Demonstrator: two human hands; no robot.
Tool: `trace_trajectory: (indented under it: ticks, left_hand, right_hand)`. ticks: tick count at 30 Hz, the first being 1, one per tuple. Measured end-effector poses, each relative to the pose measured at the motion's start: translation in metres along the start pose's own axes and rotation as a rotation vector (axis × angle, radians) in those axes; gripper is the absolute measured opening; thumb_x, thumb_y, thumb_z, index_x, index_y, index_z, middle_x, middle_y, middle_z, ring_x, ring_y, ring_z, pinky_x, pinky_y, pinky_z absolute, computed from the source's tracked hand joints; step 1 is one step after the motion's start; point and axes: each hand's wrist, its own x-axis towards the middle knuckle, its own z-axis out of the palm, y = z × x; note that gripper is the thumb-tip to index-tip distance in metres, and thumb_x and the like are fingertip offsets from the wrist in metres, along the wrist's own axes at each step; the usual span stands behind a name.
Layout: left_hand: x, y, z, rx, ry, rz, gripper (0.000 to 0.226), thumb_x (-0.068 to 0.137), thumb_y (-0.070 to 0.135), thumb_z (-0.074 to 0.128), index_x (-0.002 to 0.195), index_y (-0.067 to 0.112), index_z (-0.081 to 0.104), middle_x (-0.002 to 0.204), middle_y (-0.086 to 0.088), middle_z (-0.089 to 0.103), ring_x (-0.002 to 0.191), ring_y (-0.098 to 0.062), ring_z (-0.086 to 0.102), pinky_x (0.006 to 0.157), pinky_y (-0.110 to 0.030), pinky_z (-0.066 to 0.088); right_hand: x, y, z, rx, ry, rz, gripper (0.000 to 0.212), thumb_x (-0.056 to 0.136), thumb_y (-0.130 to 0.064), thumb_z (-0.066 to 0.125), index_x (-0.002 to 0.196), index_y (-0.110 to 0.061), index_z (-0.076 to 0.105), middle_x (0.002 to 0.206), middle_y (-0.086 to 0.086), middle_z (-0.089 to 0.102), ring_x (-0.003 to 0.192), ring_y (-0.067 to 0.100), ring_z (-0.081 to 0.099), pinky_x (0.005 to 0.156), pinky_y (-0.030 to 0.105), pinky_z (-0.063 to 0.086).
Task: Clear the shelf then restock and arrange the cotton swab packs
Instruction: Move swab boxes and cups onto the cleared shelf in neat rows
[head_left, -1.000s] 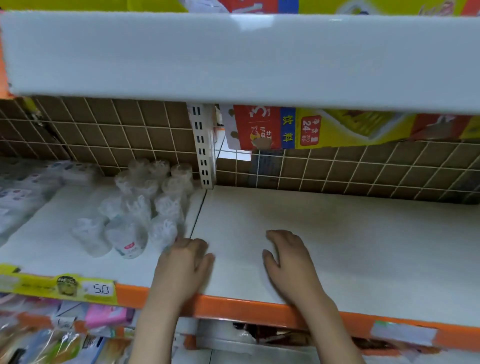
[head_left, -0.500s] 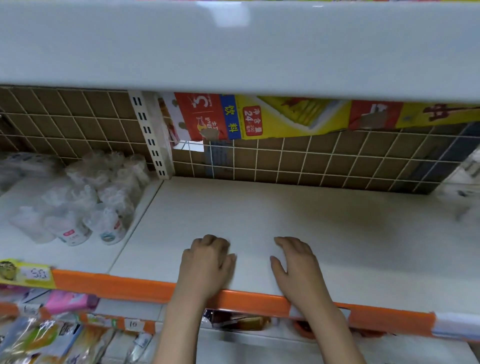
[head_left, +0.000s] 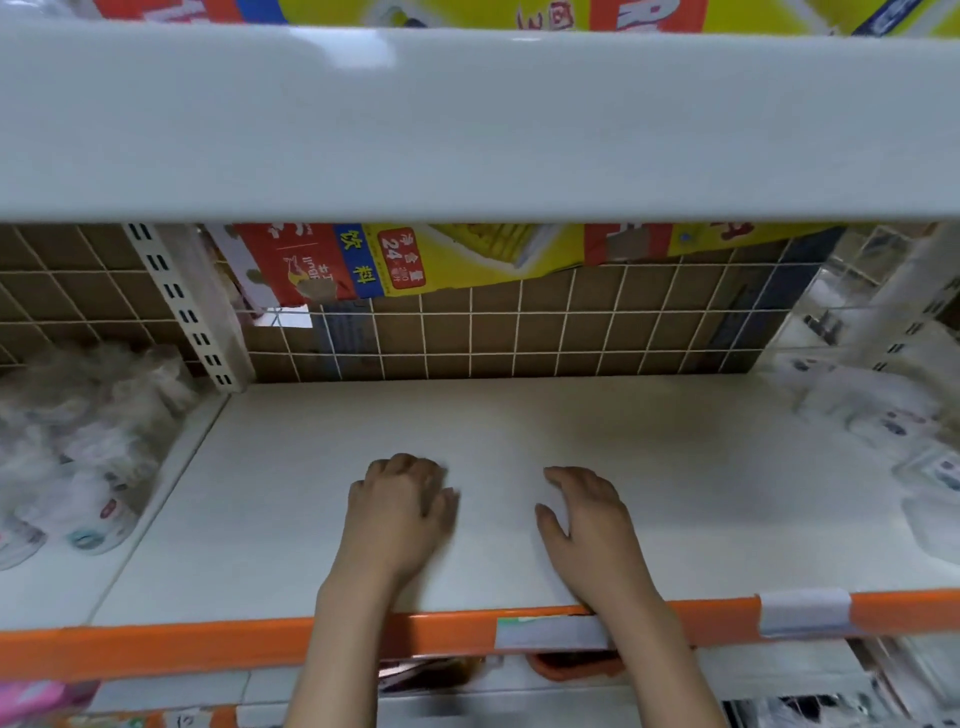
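Note:
A white shelf board with an orange front edge lies bare in front of me. My left hand rests on it near the front, knuckles up and fingers curled under, holding nothing. My right hand rests on the board a little to the right, fingers bent down onto the surface, also holding nothing. Clear plastic packs with white contents are heaped on the neighbouring board at the left. More white packs lie blurred at the right end of the shelf.
A white upper shelf overhangs the space. A wire grid back with cardboard behind closes the rear. A slotted upright post stands at the back left. Below the orange edge a lower shelf holds other goods.
The view has swung right: the left heap of packs has slid toward the frame edge and packs at the right end have come into sight. Both hands stayed resting on the board, now further right along it.

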Motion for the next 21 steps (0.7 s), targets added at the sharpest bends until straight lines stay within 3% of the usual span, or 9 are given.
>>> trace_trajectory:
  ticks: [5, 9, 16, 21]
  left_hand:
    - [0.008, 0.050, 0.011, -0.049, -0.015, -0.022, 0.057, 0.076, 0.049, 0.032, 0.118, 0.022, 0.060, 0.123, -0.002, 0.058, 0.115, -0.027, 0.048, 0.089, -0.033, 0.037]
    - [0.009, 0.109, 0.043, -0.051, -0.001, -0.048, 0.041, 0.090, 0.047, 0.043, 0.118, 0.022, 0.059, 0.126, -0.001, 0.054, 0.116, -0.026, 0.046, 0.089, -0.034, 0.036]
    - [0.015, 0.240, 0.105, -0.080, -0.015, 0.108, 0.034, 0.094, 0.044, 0.044, 0.121, 0.028, 0.056, 0.130, 0.004, 0.048, 0.119, -0.020, 0.041, 0.091, -0.029, 0.034]
    - [0.014, 0.276, 0.124, -0.022, -0.047, 0.107, 0.035, 0.095, 0.044, 0.041, 0.122, 0.026, 0.055, 0.130, 0.003, 0.049, 0.119, -0.021, 0.042, 0.092, -0.031, 0.037]
  right_hand:
    - [0.005, 0.044, -0.024, 0.026, 0.046, 0.004, 0.048, 0.081, -0.032, 0.046, 0.124, -0.012, 0.059, 0.121, 0.007, 0.062, 0.115, 0.029, 0.053, 0.098, 0.040, 0.043]
    - [0.005, 0.099, -0.064, -0.021, 0.009, -0.014, 0.053, 0.083, -0.038, 0.041, 0.129, -0.017, 0.054, 0.127, 0.003, 0.057, 0.120, 0.025, 0.047, 0.102, 0.040, 0.038]
    - [0.002, 0.204, -0.142, 0.000, 0.189, 0.019, 0.044, 0.079, -0.029, 0.050, 0.118, -0.010, 0.063, 0.112, 0.009, 0.065, 0.107, 0.032, 0.056, 0.093, 0.042, 0.046]
    - [0.001, 0.249, -0.172, 0.029, 0.257, -0.007, 0.034, 0.083, -0.014, 0.063, 0.117, -0.006, 0.063, 0.112, 0.013, 0.064, 0.107, 0.034, 0.055, 0.093, 0.037, 0.041]
